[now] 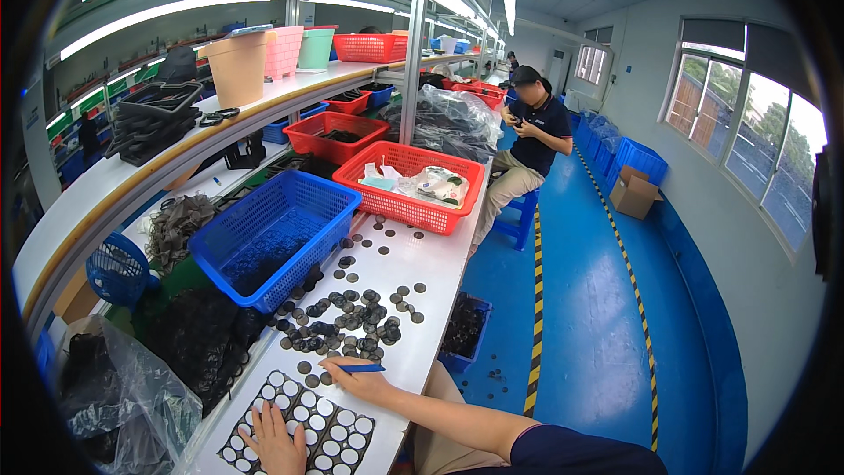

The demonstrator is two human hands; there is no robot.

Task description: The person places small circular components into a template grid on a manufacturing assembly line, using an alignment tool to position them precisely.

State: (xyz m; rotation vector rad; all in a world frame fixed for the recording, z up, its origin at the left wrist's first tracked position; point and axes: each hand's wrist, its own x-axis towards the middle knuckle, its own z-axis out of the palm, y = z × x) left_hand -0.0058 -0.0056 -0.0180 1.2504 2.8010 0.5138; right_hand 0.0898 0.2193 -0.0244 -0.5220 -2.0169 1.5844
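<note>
My left hand (278,445) lies with fingers spread on a black sheet (331,425) holding rows of white round pieces. My right hand (359,383) grips a blue pen-like tool (364,368), which lies crosswise over the fingers. The fingertips of that hand are at the near edge of a scatter of thin dark discs (352,321) on the white tabletop (440,277). Whether they touch a disc, I cannot tell.
Beyond the discs stand a blue basket (308,246) with small dark pieces and a red basket (413,215) with plastic packets. Black material (198,339) and a clear bag (132,387) lie left. A blue bin (466,330) is on the floor; a seated person (532,127) works farther along.
</note>
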